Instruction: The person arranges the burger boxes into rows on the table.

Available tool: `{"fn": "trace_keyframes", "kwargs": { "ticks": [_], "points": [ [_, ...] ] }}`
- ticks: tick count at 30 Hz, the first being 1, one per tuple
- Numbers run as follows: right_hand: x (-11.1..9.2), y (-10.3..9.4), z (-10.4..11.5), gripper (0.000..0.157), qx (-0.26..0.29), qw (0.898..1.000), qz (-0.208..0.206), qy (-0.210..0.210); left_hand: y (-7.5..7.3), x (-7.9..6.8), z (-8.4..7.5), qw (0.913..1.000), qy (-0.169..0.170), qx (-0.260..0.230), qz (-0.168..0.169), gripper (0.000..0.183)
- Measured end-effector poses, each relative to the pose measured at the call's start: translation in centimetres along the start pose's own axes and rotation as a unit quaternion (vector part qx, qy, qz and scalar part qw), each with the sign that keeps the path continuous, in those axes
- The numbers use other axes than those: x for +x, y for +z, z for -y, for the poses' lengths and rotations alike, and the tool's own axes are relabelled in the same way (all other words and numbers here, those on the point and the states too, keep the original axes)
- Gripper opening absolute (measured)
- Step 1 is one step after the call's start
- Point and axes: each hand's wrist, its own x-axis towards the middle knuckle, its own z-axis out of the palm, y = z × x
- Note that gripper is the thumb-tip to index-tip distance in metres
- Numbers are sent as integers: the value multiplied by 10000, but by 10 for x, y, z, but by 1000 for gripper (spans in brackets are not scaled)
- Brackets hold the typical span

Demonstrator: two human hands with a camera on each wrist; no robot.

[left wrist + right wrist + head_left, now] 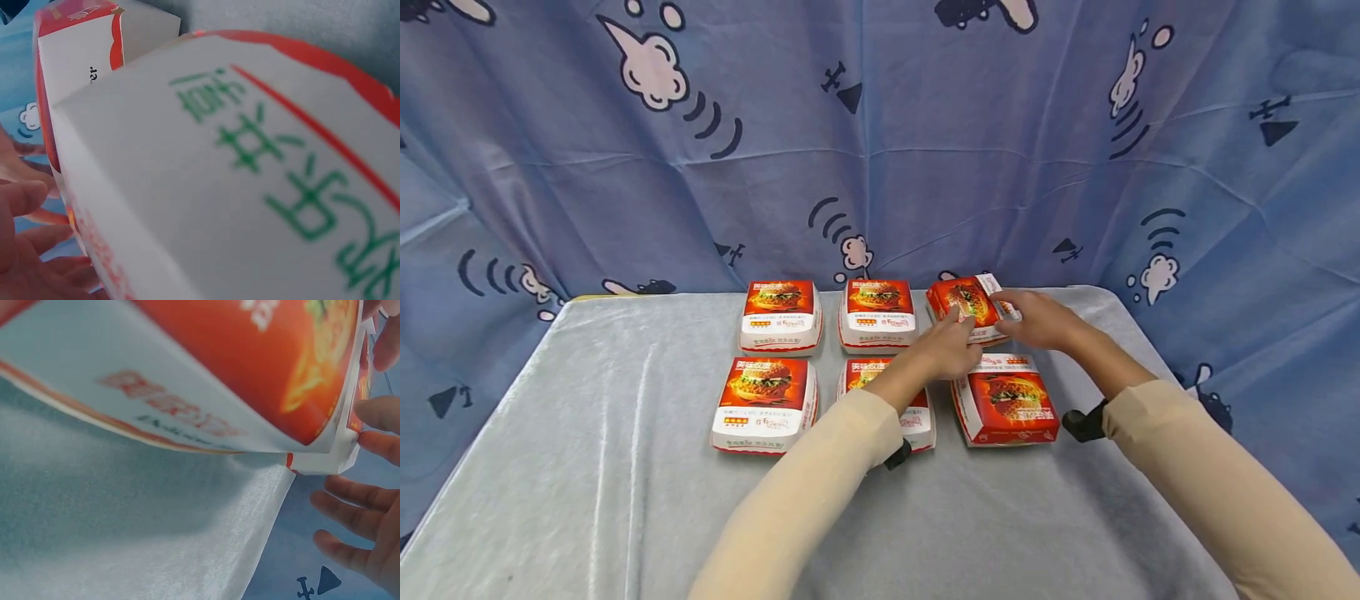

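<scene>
At the back right of the table, a red-and-white burger box [964, 302] sits slightly turned. My left hand [946, 348] reaches across to its front left, fingers extended against its top and front. The right hand [1037, 319] is at the box's right edge, index finger towards the back and thumb lower down. In the right wrist view, its fingers [350, 506] are spread beside the box's white side [325, 462]. The left fingers [53, 250] appear loosely spread in the left wrist view, partly behind a nearer box [162, 187] with green characters.
Directly in front is another burger box [1009, 400], facing the opposite way. To the left stand more boxes in two rows, including a back middle one [878, 312] and a front left one [765, 404]. Grey cloth covers the table [587, 467]; a blue patterned curtain [925, 200] hangs behind.
</scene>
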Motion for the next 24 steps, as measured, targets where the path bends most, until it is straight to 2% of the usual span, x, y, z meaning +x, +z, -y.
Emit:
{"fn": "trace_keyframes", "kwargs": {
  "ticks": [5,9,13,19,24],
  "points": [
    [-5,-1,4,54,-92,10000,11,-12,0,0,-3,10000,-86,-20,12,57],
    [-8,-2,7,51,-219,9996,-14,156,0,-1,-2,9999,-153,-17,-29,57],
    [-8,-3,7,56,-344,9991,-113,218,-2,-1,0,9997,-232,-12,-41,59],
    [-7,-1,2,60,-185,9994,7,-289,-4,-2,1,9996,-255,124,-67,59],
    [-8,1,1,59,-97,9994,124,-295,-6,0,-1,9995,-145,91,-257,57]
  ]
}}
